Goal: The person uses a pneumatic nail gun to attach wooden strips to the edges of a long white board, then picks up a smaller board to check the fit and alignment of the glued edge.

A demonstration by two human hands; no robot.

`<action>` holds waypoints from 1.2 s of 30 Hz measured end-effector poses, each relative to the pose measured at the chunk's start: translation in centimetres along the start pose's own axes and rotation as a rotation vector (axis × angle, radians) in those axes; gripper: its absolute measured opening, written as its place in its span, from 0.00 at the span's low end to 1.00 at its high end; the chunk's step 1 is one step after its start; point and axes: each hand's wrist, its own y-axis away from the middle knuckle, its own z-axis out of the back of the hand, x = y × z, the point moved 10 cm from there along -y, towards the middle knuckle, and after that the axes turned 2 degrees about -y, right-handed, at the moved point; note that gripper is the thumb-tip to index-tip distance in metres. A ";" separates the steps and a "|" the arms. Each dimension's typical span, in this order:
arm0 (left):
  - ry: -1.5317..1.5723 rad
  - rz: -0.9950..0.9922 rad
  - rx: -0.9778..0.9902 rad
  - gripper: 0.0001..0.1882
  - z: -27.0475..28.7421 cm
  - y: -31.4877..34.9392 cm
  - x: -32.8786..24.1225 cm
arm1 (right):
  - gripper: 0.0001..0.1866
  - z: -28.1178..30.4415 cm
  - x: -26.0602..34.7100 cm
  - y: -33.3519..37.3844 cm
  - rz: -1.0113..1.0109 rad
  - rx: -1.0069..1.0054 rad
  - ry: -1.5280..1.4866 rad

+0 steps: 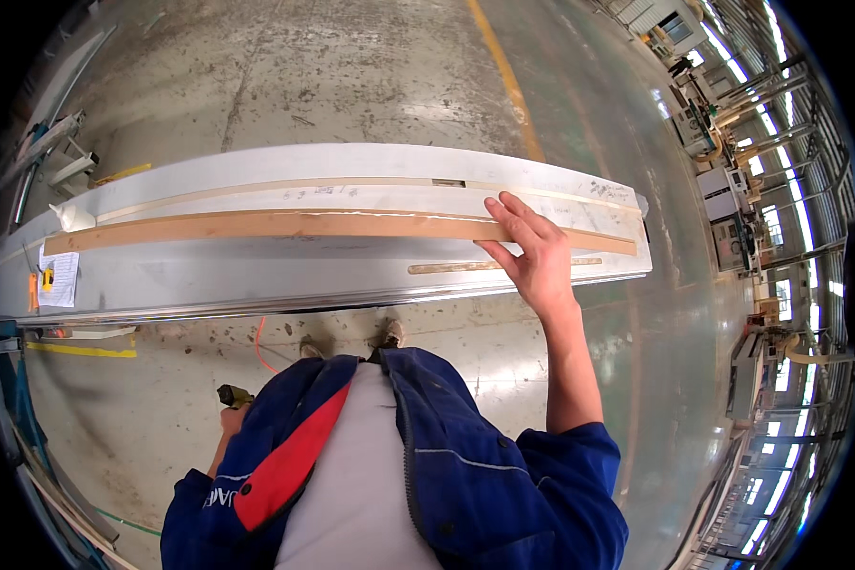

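My right hand (539, 256) pinches a long light-brown wooden strip (209, 226) near its right end, thumb on the near side and fingers over the far side. A wavy white bead, like glue, runs along the strip's far edge. The strip lies lengthwise over a long pale panel (351, 275), which has a narrow cream band and a small slot (448, 182) beyond the strip. Low beside my body, my left hand (230, 420) is closed around a dark olive tool (233, 394); my sleeve and body hide most of it, so its exact kind does not show.
On the panel's left end are a white squeeze bottle (72, 218), a paper sheet (59, 277), a yellow tape measure (48, 279) and an orange-handled item (33, 292). A shorter, worn wooden strip (484, 268) lies near the front edge. An orange hose (260, 344) trails on the floor.
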 end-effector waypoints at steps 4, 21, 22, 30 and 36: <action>-0.008 0.066 -0.081 0.34 0.3 3.2 -2.0 | 0.28 0.7 -0.9 -0.3 0.089 0.028 -0.038; -0.072 -0.506 -0.207 0.23 23.2 37.5 -44.3 | 0.16 0.2 -2.3 -1.6 0.353 -0.077 -0.250; -0.195 -0.737 -0.206 0.24 24.4 39.9 -47.2 | 0.15 0.2 -2.3 -1.5 0.353 -0.091 -0.260; -0.396 -1.349 -0.168 0.30 28.8 47.5 -62.2 | 0.12 0.3 -2.7 -1.6 0.333 -0.175 -0.308; -0.539 -1.339 -0.196 0.33 25.9 46.4 -67.6 | 0.09 -0.1 -3.4 -1.3 0.316 -0.145 -0.304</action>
